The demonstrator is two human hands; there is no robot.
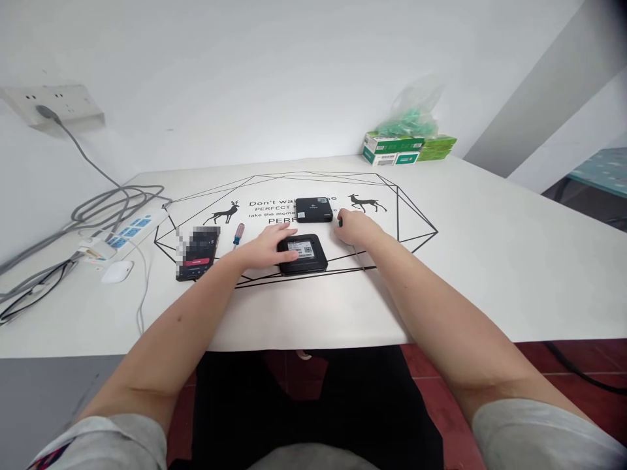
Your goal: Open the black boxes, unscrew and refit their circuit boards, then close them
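My left hand (pixel 268 248) lies with fingers apart on the left side of a flat black box (pixel 313 262), its thumb across the white printed label. Right of the boxes, my right hand (pixel 360 228) is closed around a screwdriver (pixel 359 257). Its dark handle end shows by the fingers, and the thin shaft comes out below toward me; the rest is hidden in the fist. Just behind the labelled box sits a second flat black box (pixel 314 210) with small stickers. To the left of my left hand lies another screwdriver (pixel 238 234) with a red and blue handle.
A phone (pixel 203 251), partly blurred out, lies at left on the patterned white table mat (pixel 294 307). Farther left are a white earbud case (pixel 117 271), a power strip (pixel 134 234) and coiled cables (pixel 112 202). Green-and-white cartons (pixel 394 147) under a plastic bag (pixel 416 108) stand against the wall.
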